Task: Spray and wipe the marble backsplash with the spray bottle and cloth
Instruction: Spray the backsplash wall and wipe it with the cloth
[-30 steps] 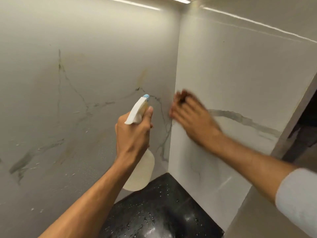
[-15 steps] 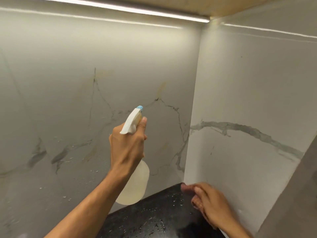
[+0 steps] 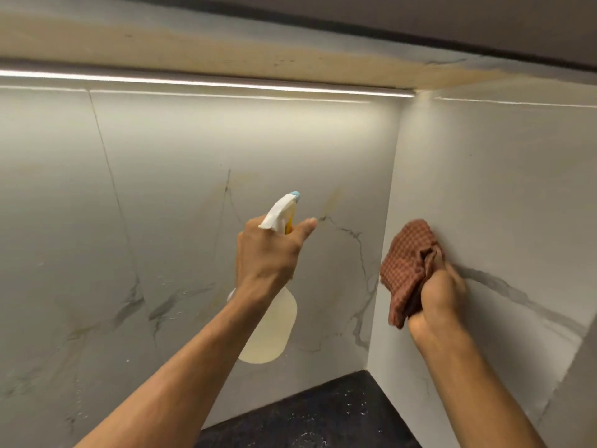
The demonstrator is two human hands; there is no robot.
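Back wall: pale marble panel [image 3: 181, 176], grey veins forking low down, a thin dark seam running top to bottom at the left.
Side wall: a second white marble panel [image 3: 504, 176] meets it at a sharp inside corner, one broad grey vein sweeping down to the right.
Light: and there's the LED strip [image 3: 206, 83], glowing along the top of the back wall and washing it warm, brightest up high.
Overhead: pale wood underside of a cabinet [image 3: 226, 50], a grey front above that.
Desk: dark speckled stone [image 3: 323, 418] wedged into the corner, dotted with small bright specks.
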